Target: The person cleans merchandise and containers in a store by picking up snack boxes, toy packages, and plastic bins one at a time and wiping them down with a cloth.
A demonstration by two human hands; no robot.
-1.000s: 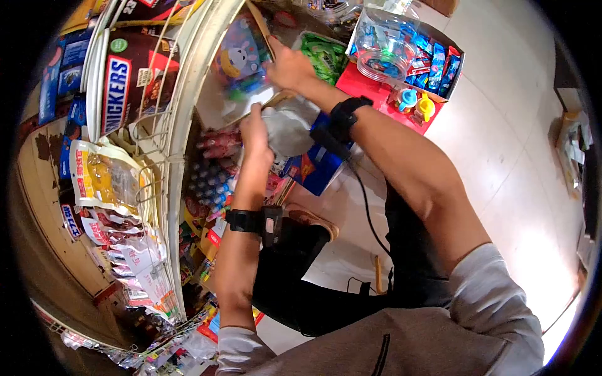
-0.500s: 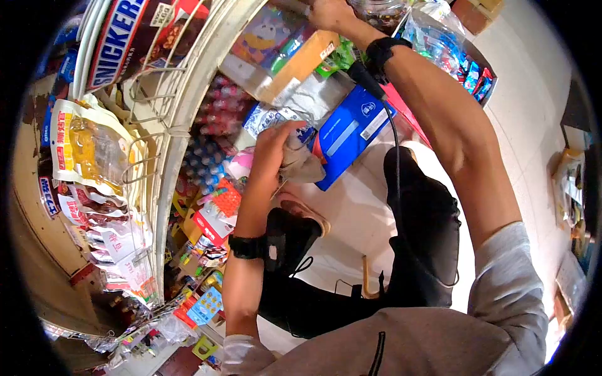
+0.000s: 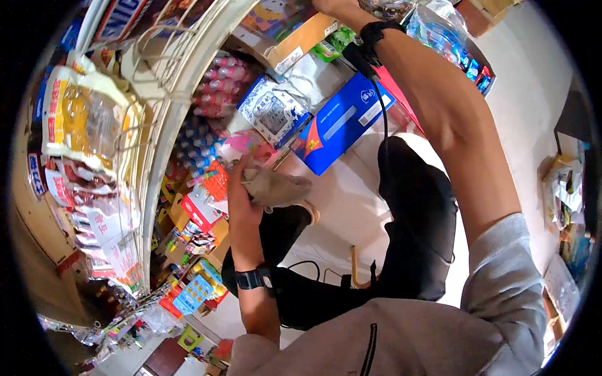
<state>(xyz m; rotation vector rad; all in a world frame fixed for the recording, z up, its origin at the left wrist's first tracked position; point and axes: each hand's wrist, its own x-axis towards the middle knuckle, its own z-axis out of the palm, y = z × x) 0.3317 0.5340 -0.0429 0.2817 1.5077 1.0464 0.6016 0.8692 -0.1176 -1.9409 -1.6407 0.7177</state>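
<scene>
My left hand [image 3: 243, 194] is closed on a grey-brown cloth [image 3: 279, 188], which hangs out past the fingers above the floor. Just beyond it lie a pink package [image 3: 248, 145] and a blue-and-white patterned box [image 3: 273, 113]. A bright blue carton [image 3: 342, 125] leans to the right of that box. At the top edge, my right hand [image 3: 338, 7] reaches over an open cardboard box [image 3: 304, 42]; its fingers are cut off by the frame, so their hold is hidden. Green packets [image 3: 335, 44] lie below that hand.
A wire rack [image 3: 147, 156] with bagged snacks [image 3: 84, 119] stands on the left. Pink-capped bottles [image 3: 219, 88] and blue-capped bottles [image 3: 194, 147] fill the space beside it. A box of blue wrapped sweets [image 3: 451, 44] sits upper right. A black cable [image 3: 385, 119] hangs near my right leg.
My left hand has drawn back toward me and to the left with the cloth, uncovering the patterned box. My right hand has moved slightly up, farther out of the frame.
</scene>
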